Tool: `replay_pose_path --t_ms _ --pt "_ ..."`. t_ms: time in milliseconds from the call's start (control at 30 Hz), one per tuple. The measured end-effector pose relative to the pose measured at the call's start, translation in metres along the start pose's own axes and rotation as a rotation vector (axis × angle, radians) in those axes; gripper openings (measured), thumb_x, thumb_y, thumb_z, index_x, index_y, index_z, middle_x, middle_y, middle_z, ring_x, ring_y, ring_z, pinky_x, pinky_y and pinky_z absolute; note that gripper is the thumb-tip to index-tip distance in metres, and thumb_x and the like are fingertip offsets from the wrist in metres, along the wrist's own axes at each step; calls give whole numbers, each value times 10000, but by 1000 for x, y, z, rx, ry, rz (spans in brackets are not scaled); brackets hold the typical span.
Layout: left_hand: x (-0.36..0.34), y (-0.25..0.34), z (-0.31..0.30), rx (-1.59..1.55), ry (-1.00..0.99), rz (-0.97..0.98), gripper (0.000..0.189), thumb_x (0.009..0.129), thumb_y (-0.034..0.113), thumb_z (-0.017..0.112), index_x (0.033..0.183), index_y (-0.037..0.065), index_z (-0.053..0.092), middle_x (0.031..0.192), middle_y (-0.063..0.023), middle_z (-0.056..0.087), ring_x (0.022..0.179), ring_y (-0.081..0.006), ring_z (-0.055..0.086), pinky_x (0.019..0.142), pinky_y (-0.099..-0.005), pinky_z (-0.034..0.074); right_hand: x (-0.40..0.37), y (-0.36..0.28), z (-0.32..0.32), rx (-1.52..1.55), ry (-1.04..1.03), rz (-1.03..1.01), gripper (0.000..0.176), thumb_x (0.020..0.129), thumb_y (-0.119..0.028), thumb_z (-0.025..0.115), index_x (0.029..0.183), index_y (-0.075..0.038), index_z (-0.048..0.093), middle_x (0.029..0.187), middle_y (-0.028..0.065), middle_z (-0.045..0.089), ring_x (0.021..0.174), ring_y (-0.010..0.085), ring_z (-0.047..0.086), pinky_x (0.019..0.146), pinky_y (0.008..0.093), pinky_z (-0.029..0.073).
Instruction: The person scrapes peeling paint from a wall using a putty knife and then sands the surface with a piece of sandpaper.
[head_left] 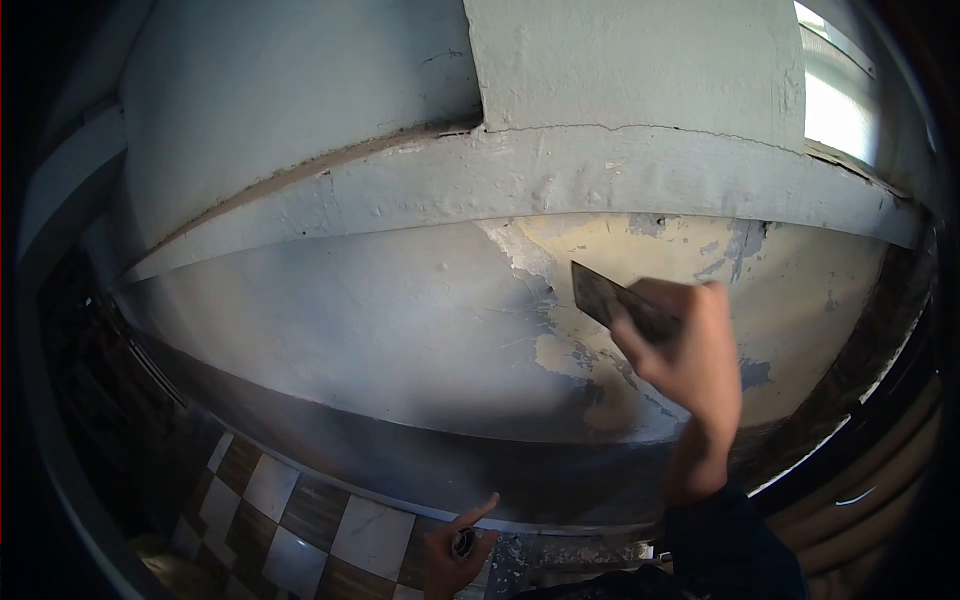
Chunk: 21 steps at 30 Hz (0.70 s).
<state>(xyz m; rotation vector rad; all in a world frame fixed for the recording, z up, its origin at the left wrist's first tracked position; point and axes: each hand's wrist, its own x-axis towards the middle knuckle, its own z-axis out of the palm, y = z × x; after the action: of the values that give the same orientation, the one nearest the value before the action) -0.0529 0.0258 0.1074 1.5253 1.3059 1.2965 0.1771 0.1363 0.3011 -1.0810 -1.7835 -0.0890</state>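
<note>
My right hand is raised against a grey painted wall and grips a flat metal scraper. The blade lies against the wall at the edge of a patch where the paint is gone and yellowish plaster shows. My left hand hangs low near the floor, closed around a small dark round object, index finger pointing out. A dark sleeve covers my right forearm.
A thick painted ledge runs across the wall above the scraped patch. Brown and white checkered floor tiles lie at the lower left. Paint flakes and debris sit at the wall's base. Bright window light shows top right.
</note>
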Motion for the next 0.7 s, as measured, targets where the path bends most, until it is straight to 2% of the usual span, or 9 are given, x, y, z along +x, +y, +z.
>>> replay_pose_path --t_ms 133,200,233,300,433,500,533,600,700 --pt "-1 1 3 -31 -13 85 422 748 -20 620 1165 23 576 605 68 475 537 12 340 569 -143 308 10 21 22 -78 41 -96 155 667 -110 672 652 29 606 502 175 524 440 333 514 485 362 426" --pt "-5 4 1 -2 -49 -34 371 792 43 617 1156 -3 561 1147 -162 587 1087 -168 539 913 -282 407 4 23 17 -99 158 -186 168 665 -129 681 658 25 617 500 163 535 455 318 531 501 362 438" --pt "-5 4 1 -2 -48 -31 371 792 43 617 1156 -3 561 1147 -162 587 1087 -168 539 913 -282 407 4 20 13 -100 160 -188 168 665 -129 681 658 25 617 500 163 535 455 318 531 501 362 438" --pt "-7 2 3 -30 -56 -55 360 797 45 616 1149 -6 564 1146 -159 588 1072 -163 548 911 -278 407 5 9 1 55 -18 68 174 667 -143 683 660 19 619 513 157 547 472 307 547 526 361 457" --pt "-7 3 8 -63 -100 -68 352 802 48 615 1147 -3 567 1147 -159 588 1053 -154 556 908 -278 410 8 19 22 -86 20 -45 156 657 -131 678 661 13 618 526 152 555 501 311 571 533 348 463" --pt "-6 4 12 -50 -60 39 371 768 -3 617 1137 16 589 627 59 519 541 14 332 540 -150 312 4 19 13 -148 -30 -111 144 648 -127 680 677 6 632 523 162 551 512 314 576 538 352 465" --pt "-7 2 11 -51 -62 42 371 768 -3 617 1137 16 589 627 59 519 541 14 332 540 -150 312 3 16 5 -150 -28 -112 144 648 -127 680 677 6 632 523 162 551 512 314 576 538 352 465" --pt "-8 -1 10 -97 -118 -14 352 800 47 620 1145 -2 570 1143 -156 591 1039 -137 557 901 -278 416 1 8 -11 -34 -34 3 131 645 -129 678 670 -6 638 526 166 551 515 315 576 541 364 467" --pt "-9 5 11 -35 -146 -61 350 799 51 623 1142 5 575 1133 -148 599 1022 -133 567 885 -277 426 14 19 11 -215 -55 -136 136 633 -133 689 633 -11 628 518 150 549 510 306 575 532 369 471"
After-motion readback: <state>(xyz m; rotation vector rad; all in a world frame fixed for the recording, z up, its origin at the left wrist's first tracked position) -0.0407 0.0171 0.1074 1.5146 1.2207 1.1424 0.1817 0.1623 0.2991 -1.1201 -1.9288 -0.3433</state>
